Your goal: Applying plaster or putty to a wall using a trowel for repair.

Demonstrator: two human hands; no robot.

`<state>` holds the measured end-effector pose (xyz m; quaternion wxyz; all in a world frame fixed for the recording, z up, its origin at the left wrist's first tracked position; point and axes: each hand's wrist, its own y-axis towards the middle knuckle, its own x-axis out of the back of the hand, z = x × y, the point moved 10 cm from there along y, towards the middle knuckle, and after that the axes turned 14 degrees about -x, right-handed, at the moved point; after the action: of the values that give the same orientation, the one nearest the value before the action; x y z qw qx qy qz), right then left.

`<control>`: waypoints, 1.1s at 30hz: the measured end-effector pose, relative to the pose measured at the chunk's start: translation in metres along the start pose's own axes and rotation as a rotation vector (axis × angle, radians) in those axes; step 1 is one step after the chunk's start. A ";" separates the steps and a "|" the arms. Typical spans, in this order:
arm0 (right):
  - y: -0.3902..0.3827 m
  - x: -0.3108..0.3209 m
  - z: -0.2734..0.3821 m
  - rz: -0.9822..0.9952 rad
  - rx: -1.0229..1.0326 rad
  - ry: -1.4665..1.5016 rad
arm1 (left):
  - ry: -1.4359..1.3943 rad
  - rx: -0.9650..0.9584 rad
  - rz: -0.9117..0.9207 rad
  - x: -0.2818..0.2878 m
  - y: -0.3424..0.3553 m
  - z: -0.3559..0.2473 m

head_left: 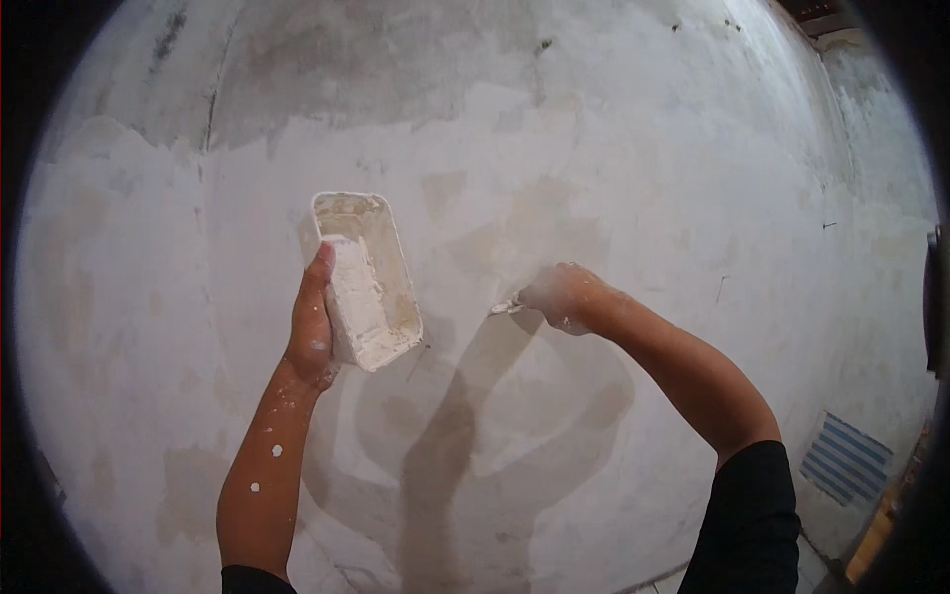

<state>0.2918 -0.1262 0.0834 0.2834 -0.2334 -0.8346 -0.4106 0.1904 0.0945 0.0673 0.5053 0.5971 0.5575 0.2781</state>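
Note:
My left hand (313, 332) grips a white rectangular plastic tub (394, 272) by its left side, thumb over the rim. White putty (356, 302) is heaped along the near left part of the tub, whose open side faces me. My right hand (562, 295) is closed round a putty knife (505, 306), its putty-coated end pointing left at the wall (643, 188). Most of the knife is hidden by my fingers, and I cannot tell whether its edge touches the wall. White specks dot both hands and my left forearm.
Smooth pale putty covers the wall's middle, with darker patches and bare grey plaster (336, 69) above. Shadows of my arms fall below the tub. A blue-and-grey striped panel (846, 458) sits low at the right, near a strip of tiled floor (809, 564).

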 end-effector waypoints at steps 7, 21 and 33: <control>0.037 0.111 -0.055 -0.402 -0.331 0.202 | 0.106 -0.067 0.068 0.006 -0.004 -0.002; 0.050 0.054 -0.015 -1.005 -0.266 0.159 | 0.158 -0.173 0.023 -0.004 -0.007 0.001; 0.004 0.124 -0.143 -0.990 -0.720 0.297 | 0.222 -0.229 0.069 -0.013 -0.009 -0.005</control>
<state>0.2445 -0.2218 0.2399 0.0760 0.1593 -0.6048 -0.7766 0.1796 0.0828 0.0634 0.4957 0.5199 0.5537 0.4212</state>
